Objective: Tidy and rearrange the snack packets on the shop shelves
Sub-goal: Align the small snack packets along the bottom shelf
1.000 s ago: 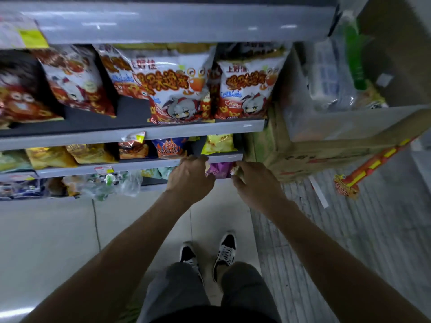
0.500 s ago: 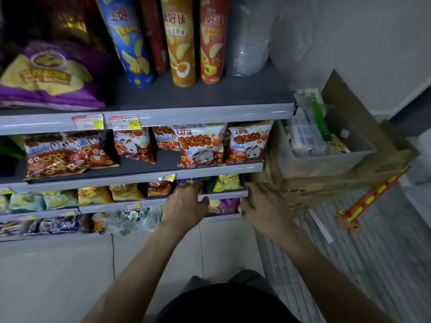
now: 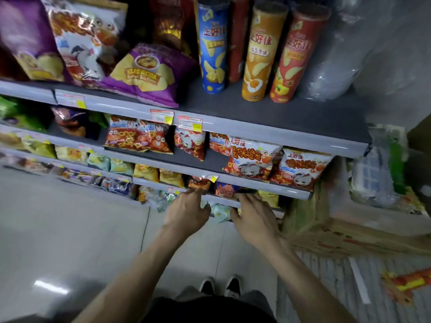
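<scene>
Snack packets fill grey shop shelves. My left hand [image 3: 186,212] reaches to the edge of a low shelf [image 3: 289,191], its fingertips just below a small orange packet [image 3: 199,183]. A hand's width to the right, my right hand [image 3: 254,216] lies with spread fingers over the same shelf edge, below a blue-and-red packet [image 3: 227,190] and beside a yellow packet [image 3: 268,198]. A pale green packet [image 3: 219,210] shows between the two hands on the shelf underneath. Neither hand holds anything that I can see.
White-and-orange crab-snack bags [image 3: 253,157] stand on the shelf above. Three crisp tubes [image 3: 255,52] and purple bags [image 3: 144,75] stand higher up. A cardboard box [image 3: 349,231] with goods sits on the floor at the right. My shoes [image 3: 220,285] are on the tiled floor.
The view has tilted up, so the higher shelves with tubes and purple bags have come in. Both hands have moved up from the bottom shelf to the edge of the shelf above.
</scene>
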Tool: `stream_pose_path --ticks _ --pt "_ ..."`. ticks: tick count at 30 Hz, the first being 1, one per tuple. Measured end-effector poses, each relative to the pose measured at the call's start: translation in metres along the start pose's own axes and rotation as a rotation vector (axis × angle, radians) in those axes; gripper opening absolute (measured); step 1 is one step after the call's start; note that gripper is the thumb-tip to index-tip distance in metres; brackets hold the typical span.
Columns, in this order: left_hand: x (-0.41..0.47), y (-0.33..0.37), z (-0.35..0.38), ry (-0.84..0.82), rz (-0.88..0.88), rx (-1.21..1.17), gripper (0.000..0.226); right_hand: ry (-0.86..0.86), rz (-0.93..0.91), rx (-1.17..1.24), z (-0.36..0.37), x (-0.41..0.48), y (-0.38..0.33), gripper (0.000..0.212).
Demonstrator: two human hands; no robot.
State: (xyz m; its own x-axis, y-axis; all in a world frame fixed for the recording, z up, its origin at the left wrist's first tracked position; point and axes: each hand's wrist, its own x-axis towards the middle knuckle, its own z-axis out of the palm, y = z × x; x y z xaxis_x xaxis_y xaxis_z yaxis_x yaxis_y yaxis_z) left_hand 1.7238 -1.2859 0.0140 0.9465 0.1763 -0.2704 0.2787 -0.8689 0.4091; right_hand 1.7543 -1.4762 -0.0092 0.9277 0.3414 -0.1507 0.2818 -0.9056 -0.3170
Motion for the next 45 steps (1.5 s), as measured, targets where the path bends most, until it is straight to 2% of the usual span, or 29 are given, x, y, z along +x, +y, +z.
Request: stream_pose_path --ticks 5,10,18,27,33,39,45 --pt "-0.008 -0.042 -0.018 0.048 -0.178 0.003 0.048 -0.061 -0.178 0.021 0.013 0.037 -0.043 0.046" --pt "-0.007 -0.092 -0.039 0.074 -0.258 -0.024 0.047 -0.105 -0.266 0.005 0.022 0.066 -0.095 0.048" --pt "0.053 -0.181 -0.087 0.116 -0.195 -0.077 0.046 -0.051 -0.269 -0.042 0.038 0.133 -0.185 0.038" --pt "0.134 -0.297 -0.132 0.008 -0.113 -0.023 0.051 -0.071 -0.107 -0.100 0.083 0.199 -0.280 0.044" --pt "0.175 -0.345 -0.144 -0.020 -0.142 0.003 0.054 -0.044 0.002 -0.048 0.109 0.224 -0.318 0.049" --pt "0.225 -0.378 -0.142 0.084 -0.228 -0.070 0.080 0.032 0.175 0.065 0.122 0.264 -0.338 0.078" --pt "0.270 -0.389 -0.137 0.114 -0.287 -0.200 0.109 0.099 0.466 0.245 0.143 0.308 -0.342 0.105"
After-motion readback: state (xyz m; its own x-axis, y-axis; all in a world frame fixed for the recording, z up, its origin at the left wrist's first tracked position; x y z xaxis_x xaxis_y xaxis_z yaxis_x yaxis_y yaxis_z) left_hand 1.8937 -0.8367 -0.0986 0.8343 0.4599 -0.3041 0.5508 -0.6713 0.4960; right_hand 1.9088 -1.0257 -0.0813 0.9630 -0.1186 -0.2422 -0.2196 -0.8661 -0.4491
